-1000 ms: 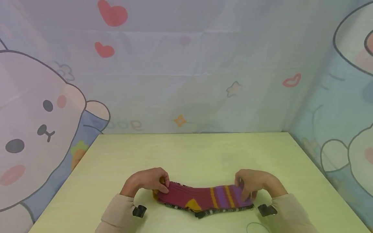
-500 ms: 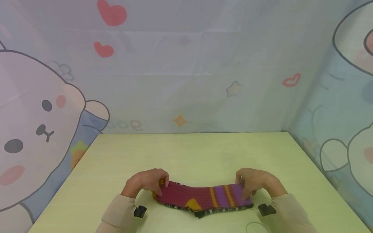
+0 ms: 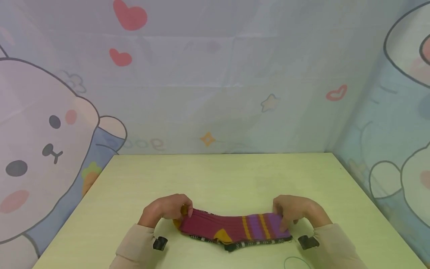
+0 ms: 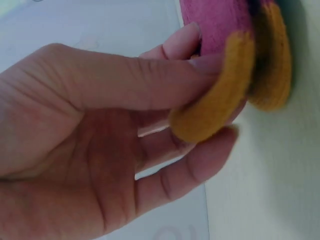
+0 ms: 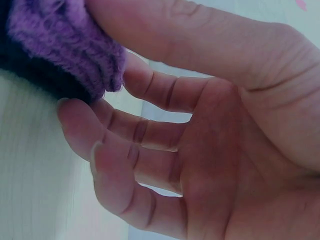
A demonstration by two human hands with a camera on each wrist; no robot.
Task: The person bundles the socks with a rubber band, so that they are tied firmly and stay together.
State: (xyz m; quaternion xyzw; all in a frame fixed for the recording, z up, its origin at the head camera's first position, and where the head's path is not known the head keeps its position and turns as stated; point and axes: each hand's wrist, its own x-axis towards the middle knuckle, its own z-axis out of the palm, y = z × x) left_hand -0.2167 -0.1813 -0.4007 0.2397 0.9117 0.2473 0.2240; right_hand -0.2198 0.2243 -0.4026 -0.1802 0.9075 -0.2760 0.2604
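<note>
A maroon sock (image 3: 208,222) with a mustard heel and toe and purple-and-mustard bands lies across the near part of the table. Under it lies a black sock (image 3: 242,245) with a white pattern, showing along the edges. My left hand (image 3: 173,206) pinches the mustard toe (image 4: 220,95) between thumb and fingers. At the other end my right hand (image 3: 291,210) pinches the purple cuff (image 5: 70,45), with the dark sock's edge directly below it in the right wrist view. Most of the black sock is hidden by the maroon one.
The pale yellow-green table (image 3: 221,179) reaches back to a cartoon-printed cloth (image 3: 215,74), which also hangs at both sides. A thin loop of thread (image 3: 297,257) lies near the front edge, right of the socks. Each wrist carries a small black device (image 3: 160,243).
My left hand has shifted slightly left at the toe, and its thumb has moved out of sight from on top of the sock. My right hand has barely moved.
</note>
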